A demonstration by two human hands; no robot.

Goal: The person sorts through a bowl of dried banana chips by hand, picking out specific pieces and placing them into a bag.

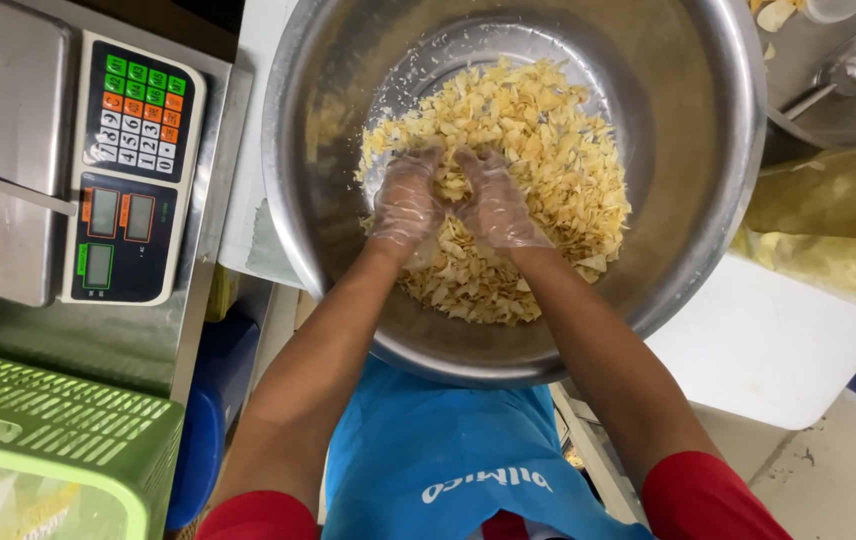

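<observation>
Both hands are down in the big steel bowl (688,130), wrist-deep in a heap of pale yellow chips (548,130). The left hand (408,205), in a thin clear glove, sits at about 8 o'clock of the pile, fingers curled loosely into the chips; the right hand (498,205), gloved the same, lies just beside it, knuckles nearly touching. Both look half-closed around loose handfuls, though how much each has hold of is hidden under the chips. The bulk of the heap lies from 12 to 3 o'clock of the hands, toward the far wall of the bowl, so the right hand is the nearer one to it. Nothing stands between hands and chips.

Outside the bowl: a weighing scale (133,165) with coloured keys at 9 o'clock, a green plastic crate (58,430) at 7 o'clock, a steel ladle (848,75) at 2 o'clock, and a bag of more chips (828,230) at 3 o'clock. A blue apron (428,450) hangs below the rim.
</observation>
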